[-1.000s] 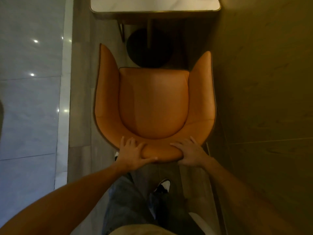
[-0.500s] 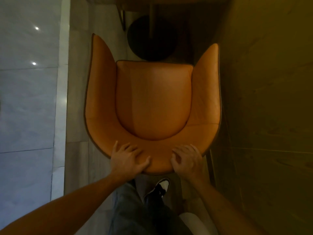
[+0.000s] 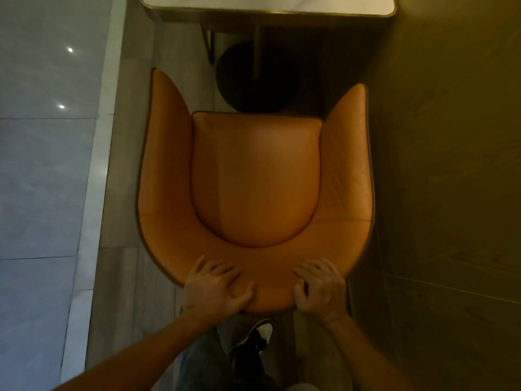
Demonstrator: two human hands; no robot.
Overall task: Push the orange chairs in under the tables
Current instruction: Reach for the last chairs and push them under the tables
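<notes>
Orange leather tub chair was gripped at its backrest by left hand and right hand, both closed. Versus half a second earlier, white-topped table edge was back in view; chair front still short of it, push incomplete.

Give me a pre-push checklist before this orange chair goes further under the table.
1. Left hand gripping the orange chair backrest: ok.
2. Right hand gripping the backrest: ok.
3. Chair lined up with the table: ok, roughly centred.
4. Room beside the right armrest: not ok, it sits very near the wall.
5. Round table base clear of the chair legs: cannot tell, legs hidden.
</notes>
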